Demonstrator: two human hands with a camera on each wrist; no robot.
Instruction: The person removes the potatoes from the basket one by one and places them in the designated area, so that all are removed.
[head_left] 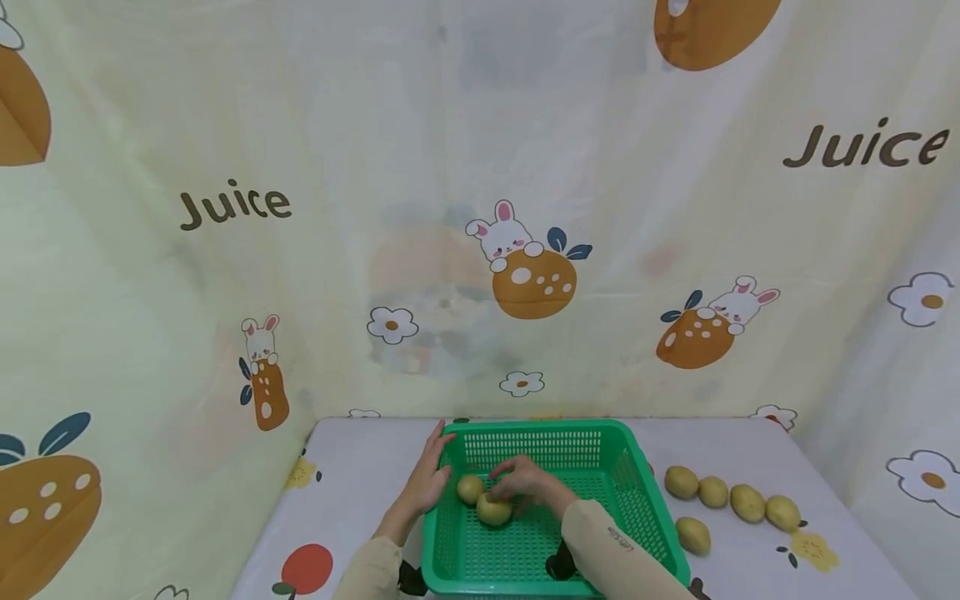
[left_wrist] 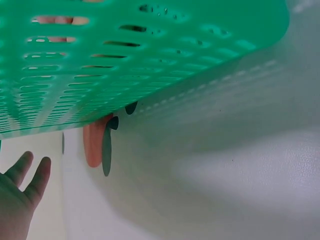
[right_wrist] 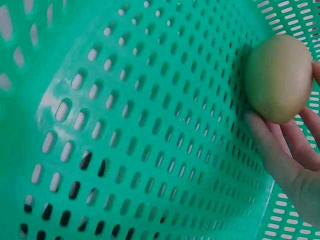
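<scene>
A green plastic basket with slotted walls stands on the table in front of me. Inside it, toward the left, are two yellowish potatoes: a smaller potato and, just nearer to me, a larger potato. My right hand reaches in and grips the larger one, its thumb and fingers around the skin in the right wrist view, where this potato sits close over the basket floor. At the basket's left rim rests my left hand, fingers extended; two spread fingers show past the basket wall in the left wrist view.
Several more potatoes lie on the table right of the basket, most of them in a row, with one potato nearer the basket wall. A printed cloth covers the table. Behind it hangs a patterned curtain.
</scene>
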